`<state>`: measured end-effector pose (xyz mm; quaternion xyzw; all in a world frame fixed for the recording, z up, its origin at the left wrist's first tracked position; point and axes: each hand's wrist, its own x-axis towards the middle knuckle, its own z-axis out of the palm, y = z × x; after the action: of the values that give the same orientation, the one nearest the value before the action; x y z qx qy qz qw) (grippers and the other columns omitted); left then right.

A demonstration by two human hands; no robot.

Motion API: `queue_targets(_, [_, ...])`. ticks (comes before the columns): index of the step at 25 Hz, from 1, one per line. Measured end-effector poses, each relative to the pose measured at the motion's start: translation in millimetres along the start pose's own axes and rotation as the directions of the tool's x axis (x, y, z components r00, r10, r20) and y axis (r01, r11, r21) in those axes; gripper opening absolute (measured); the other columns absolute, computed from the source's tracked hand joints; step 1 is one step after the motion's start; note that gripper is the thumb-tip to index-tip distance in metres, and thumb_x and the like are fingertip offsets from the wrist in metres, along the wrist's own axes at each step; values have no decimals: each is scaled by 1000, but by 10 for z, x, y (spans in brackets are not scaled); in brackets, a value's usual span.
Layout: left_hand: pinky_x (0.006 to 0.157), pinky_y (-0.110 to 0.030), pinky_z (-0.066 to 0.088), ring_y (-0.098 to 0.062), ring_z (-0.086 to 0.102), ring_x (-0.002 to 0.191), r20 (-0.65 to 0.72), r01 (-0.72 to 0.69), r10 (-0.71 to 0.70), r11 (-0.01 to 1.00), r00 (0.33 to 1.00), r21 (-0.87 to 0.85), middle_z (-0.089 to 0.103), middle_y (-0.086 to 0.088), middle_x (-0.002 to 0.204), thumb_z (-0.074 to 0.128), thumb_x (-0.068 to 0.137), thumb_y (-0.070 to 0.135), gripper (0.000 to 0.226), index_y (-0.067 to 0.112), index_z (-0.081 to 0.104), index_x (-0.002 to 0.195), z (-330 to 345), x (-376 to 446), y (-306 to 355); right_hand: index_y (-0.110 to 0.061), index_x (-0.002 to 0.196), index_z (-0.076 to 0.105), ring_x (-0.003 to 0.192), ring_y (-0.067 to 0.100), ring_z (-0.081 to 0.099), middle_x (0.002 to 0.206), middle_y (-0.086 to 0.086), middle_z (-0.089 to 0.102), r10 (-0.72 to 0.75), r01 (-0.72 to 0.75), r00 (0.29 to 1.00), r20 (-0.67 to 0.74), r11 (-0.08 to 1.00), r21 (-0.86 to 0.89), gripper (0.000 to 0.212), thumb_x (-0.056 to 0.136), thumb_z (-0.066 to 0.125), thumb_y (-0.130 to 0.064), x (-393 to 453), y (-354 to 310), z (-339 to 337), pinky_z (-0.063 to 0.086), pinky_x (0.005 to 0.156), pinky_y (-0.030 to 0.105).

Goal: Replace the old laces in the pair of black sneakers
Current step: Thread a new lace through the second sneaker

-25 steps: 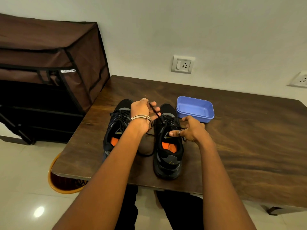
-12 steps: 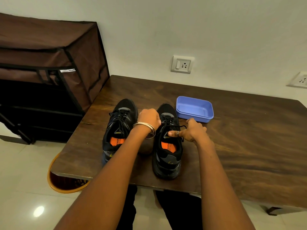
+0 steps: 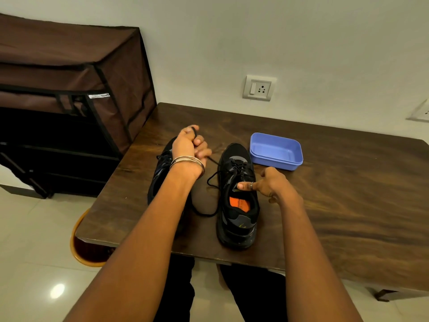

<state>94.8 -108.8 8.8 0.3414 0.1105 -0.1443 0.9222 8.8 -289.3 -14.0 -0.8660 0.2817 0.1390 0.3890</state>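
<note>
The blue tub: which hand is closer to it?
Right. The right hand rests on the near sneaker, just in front of the tub. The left hand holds a lace farther left.

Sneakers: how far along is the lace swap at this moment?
Early. Done: nothing finished. In hand: the left hand grips the black lace drawn from the right sneaker, while the right hand presses on its tongue. Left: that unlacing, the left sneaker, still laced, and all relacing. No new laces visible.

A blue plastic tub [image 3: 276, 151] is sitting on the wooden table [image 3: 348, 194]. A brown fabric rack [image 3: 69, 94] is standing beside it. A wall socket [image 3: 258, 88] is showing above.
</note>
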Motion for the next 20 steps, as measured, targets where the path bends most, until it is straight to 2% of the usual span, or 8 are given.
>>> queue_targets(1, [38,-18,30,-8,30,36,55,-112,99,936,994,335,43,5,49,46,99,16,19,14,60,86,-40,0,-2,-4,133,46,99,26,51,116,11,52,8,-8,1000,5,1000,1,90,65,87,-47,1,-2,5,51,95,49])
queue_targets(3, [53,-23,44,-6,50,53,299,-335,160,306,941,891,59,10,62,66,89,27,10,22,73,85,-127,20,-44,-5,132,47,99,27,55,106,9,54,16,-16,1000,15,1000,2,89,65,87,-48,1,-9,8,53,93,49])
queue_targets(6, [83,-33,55,-13,65,84,322,-374,-203,-337,925,864,72,7,86,79,77,32,7,31,77,83,-174,38,-163,-5,129,47,105,27,57,113,8,54,13,-13,1000,17,1000,9,86,65,88,-46,-7,-20,7,55,89,48])
queue_targets(9, [81,-32,54,-14,65,81,306,-323,-104,-267,946,908,72,6,83,74,81,21,10,29,74,75,-157,43,-166,-6,129,47,105,29,59,115,10,55,30,-30,999,26,999,18,85,66,88,-45,-26,-27,5,57,86,47])
queue_targets(12, [60,-23,45,-8,54,62,125,-160,111,426,986,890,67,4,73,64,87,6,20,16,70,71,-134,4,-100,-7,123,51,100,29,63,110,11,59,47,-48,998,46,999,9,82,62,88,-48,-18,-22,8,58,84,48])
queue_targets(14, [58,-23,42,-9,54,64,-8,-101,179,590,984,801,68,2,72,62,87,8,20,12,71,70,-101,-37,-61,-8,116,55,97,29,64,112,11,61,59,-59,997,53,998,16,80,59,89,-52,-15,-19,17,58,83,48])
queue_targets(17, [66,-30,46,-14,59,66,-127,-41,280,527,952,849,69,1,65,61,83,19,23,11,71,63,-46,-62,-24,-8,115,55,94,28,64,110,11,61,69,-69,997,43,998,11,78,60,88,-53,-9,-12,28,59,81,48])
queue_targets(20, [79,-35,52,-21,63,71,20,-4,215,-74,976,997,68,-1,67,56,85,35,34,9,70,67,-75,-62,-42,-9,119,54,92,27,64,112,12,62,67,-67,997,36,998,3,79,62,88,-52,-19,-8,20,58,83,49])
